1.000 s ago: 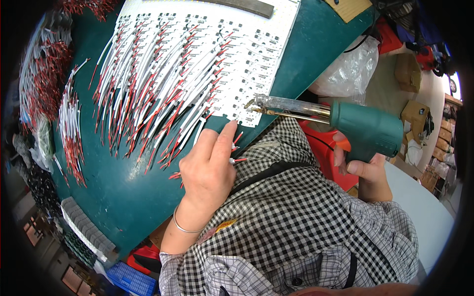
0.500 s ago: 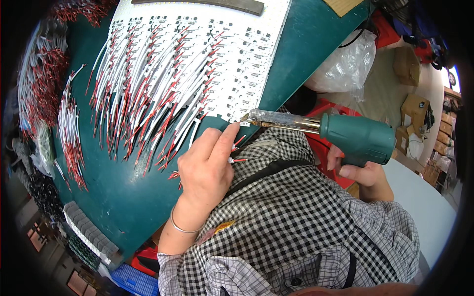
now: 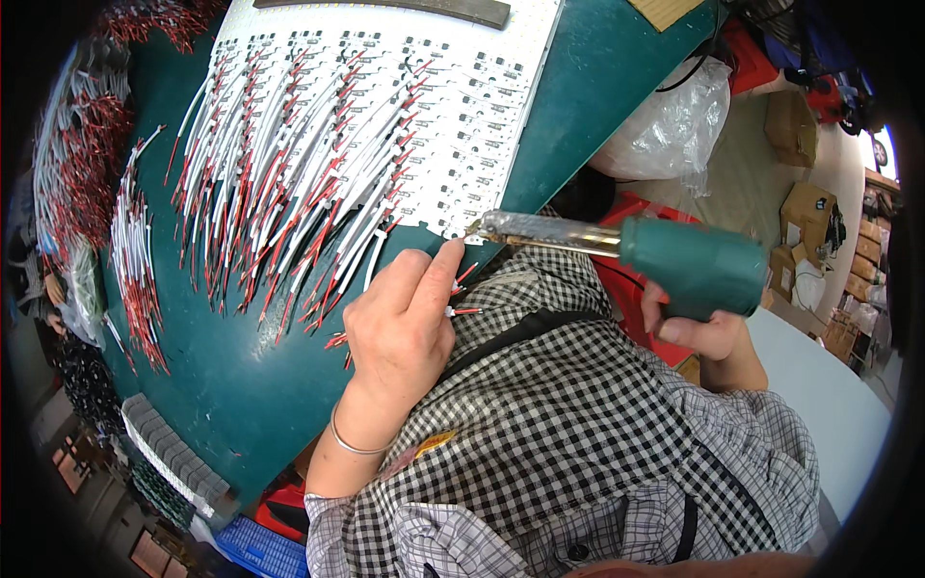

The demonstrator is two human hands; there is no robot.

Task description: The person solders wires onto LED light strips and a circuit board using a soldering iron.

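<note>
- Soldering iron (image 3: pixel 617 252): held level over the near edge of the green table (image 3: pixel 241 385), its metal barrel pointing left with the tip at the lower corner of the white circuit panel (image 3: pixel 482 125); the right hand (image 3: pixel 703 332) is wrapped closed around the fat green grip.
- It looks light and rigid, easy to steer with one hand; the grip is the only safe place to take it, since the barrel is presumably hot.
- The left hand (image 3: pixel 400 332) rests on the table edge, fingers curled and the forefinger stretched out to the panel corner right beside the tip; it seems to pin a small red-and-white wire lead (image 3: pixel 462 310), thin, limp and easily knocked aside.
- Rows of red-and-white leads (image 3: pixel 308 183) lie fanned across the panel; a loose bundle (image 3: pixel 135 270) lies further left.
- Hard to tell: whether the tip actually touches a pad; the joint itself is too small to make out; the left palm and whatever lies under it are hidden; the checked shirt (image 3: pixel 597 433) covers the table's near edge; the iron's cord is not clearly traceable.
</note>
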